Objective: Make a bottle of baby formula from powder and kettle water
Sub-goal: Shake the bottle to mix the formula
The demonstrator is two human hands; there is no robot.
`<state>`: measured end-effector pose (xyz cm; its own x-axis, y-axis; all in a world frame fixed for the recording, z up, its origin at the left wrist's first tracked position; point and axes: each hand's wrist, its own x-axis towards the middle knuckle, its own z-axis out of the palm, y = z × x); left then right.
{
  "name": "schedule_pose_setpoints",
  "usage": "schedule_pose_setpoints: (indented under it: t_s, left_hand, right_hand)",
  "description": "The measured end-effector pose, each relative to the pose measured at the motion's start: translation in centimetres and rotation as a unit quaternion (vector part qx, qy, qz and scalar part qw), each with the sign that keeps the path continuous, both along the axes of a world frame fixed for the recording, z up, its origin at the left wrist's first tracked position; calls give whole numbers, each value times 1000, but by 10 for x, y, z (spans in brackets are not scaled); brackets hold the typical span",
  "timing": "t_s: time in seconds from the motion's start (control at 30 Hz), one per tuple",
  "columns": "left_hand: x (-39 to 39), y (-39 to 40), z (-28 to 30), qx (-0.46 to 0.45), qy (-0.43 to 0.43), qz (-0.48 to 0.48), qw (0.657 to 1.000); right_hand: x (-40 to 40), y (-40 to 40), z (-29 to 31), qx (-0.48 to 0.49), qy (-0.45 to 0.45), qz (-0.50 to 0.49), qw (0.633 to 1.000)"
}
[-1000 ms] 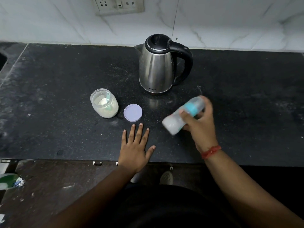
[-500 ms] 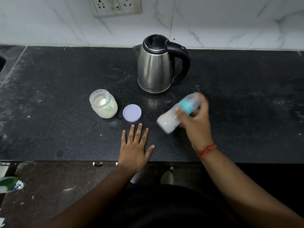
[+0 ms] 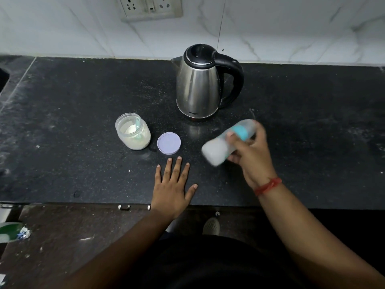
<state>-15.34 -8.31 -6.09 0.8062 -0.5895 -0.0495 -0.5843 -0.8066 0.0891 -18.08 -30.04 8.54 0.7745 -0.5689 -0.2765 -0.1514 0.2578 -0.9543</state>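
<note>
One baby bottle (image 3: 224, 143), motion-blurred, is held above the black countertop (image 3: 73, 122) in front of and slightly right of the kettle (image 3: 198, 84). It lies tilted nearly on its side: the milky-white base points toward the near left, the teal collar and clear cap toward the far right. The right hand (image 3: 251, 155) is wrapped around its upper half, fingers (image 3: 234, 136) curled over the collar, thumb beneath; the wrist, bearing a red thread band (image 3: 267, 186), is bent so that the forearm runs in from the lower right. The left hand (image 3: 173, 186) rests palm-down and flat on the countertop near its front edge, fingers spread and empty, fingertips just short of the lilac lid (image 3: 168, 143), which lies loose on the surface. Beside the lid, to the left, stands the uncapped powder jar (image 3: 133, 133), partly filled with pale formula and containing a teal scoop (image 3: 137, 123). The stainless-steel kettle stands upright with its black lid shut, handle to the right, spout to the left. Behind it rises a white marble-patterned wall with a socket plate (image 3: 151, 6).
</note>
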Motion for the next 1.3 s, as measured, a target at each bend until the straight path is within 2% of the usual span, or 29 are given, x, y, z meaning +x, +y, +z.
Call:
schedule_pose_setpoints:
  t_s: [0.03, 0.07, 0.17, 0.2, 0.3, 0.33, 0.4, 0.43, 0.53, 0.57, 0.63, 0.67, 0.77, 0.8, 0.9, 0.93, 1.03, 1.07, 1.13, 1.17, 1.2, 1.27, 1.3]
  left_hand:
    - [0, 0, 0, 0, 0, 0, 1000]
    - [0, 0, 0, -1, -1, -1, 1000]
    - [0, 1, -1, -2, 0, -3, 1000]
    - [0, 1, -1, -2, 0, -2, 1000]
    - [0, 0, -1, -3, 2, 0, 1000]
    - [0, 0, -1, -4, 0, 0, 1000]
    - [0, 1, -1, -5, 0, -2, 1000]
    - [0, 1, -1, -4, 1, -2, 1000]
    - [0, 0, 0, -1, 2, 1, 1000]
    - [0, 0, -1, -2, 1, 0, 1000]
    - [0, 0, -1, -5, -1, -2, 1000]
    - [0, 0, -1, -5, -2, -2, 1000]
    - [0, -1, 1, -1, 0, -1, 1000]
    - [0, -1, 1, -1, -2, -2, 1000]
    - [0, 0, 0, -2, -4, -6, 1000]
    - [0, 1, 0, -2, -3, -6, 1000]
    - [0, -1, -1, -6, -6, -1, 1000]
    - [0, -1, -1, -8, -7, -1, 1000]
    - [0, 0, -2, -9, -8, -4, 1000]
    - [0, 0, -1, -6, -8, -5, 1000]
    - [0, 0, -1, -4, -8, -4, 1000]
    - [-1, 0, -1, -5, -7, -1, 1000]
    - [-1, -1, -1, -7, -7, -1, 1000]
  right_hand:
    - [0, -4, 0, 4, -11, -50, 999]
    - [0, -5, -1, -19, -10, -59, 998]
    - [-6, -1, -4, -89, 31, 95, 991]
    - [-5, -3, -4, -85, 29, 100, 991]
    - [-3, -4, -2, -33, -12, -39, 999]
    - [-3, -2, -3, -46, -10, -34, 998]
    - [-4, 1, -6, -82, 14, 72, 994]
    - [-4, 1, -7, -82, 21, 87, 993]
    - [-1, -4, -2, -26, -7, -29, 999]
    - [0, -3, 0, -30, -6, -25, 999]
    - [0, -5, -1, -52, 10, 81, 995]
    - [0, -8, 0, -52, 14, 99, 994]
    - [5, -18, 4, -15, -27, -43, 999]
    - [4, -19, 4, -20, -30, -54, 998]
    - [2, -15, 2, -66, 20, 112, 991]
    - [2, -15, 1, -64, 26, 113, 991]
    - [5, -13, 0, -36, -3, -42, 998]
    - [5, -9, 2, -61, 10, -31, 998]
    - [5, -3, 3, -134, 51, 106, 984]
    - [6, -2, 3, -139, 53, 125, 981]
    - [7, -4, 5, -115, 40, 100, 987]
    - [10, -8, 4, -59, 4, -12, 998]
    - [11, -7, 4, -65, 1, -21, 998]
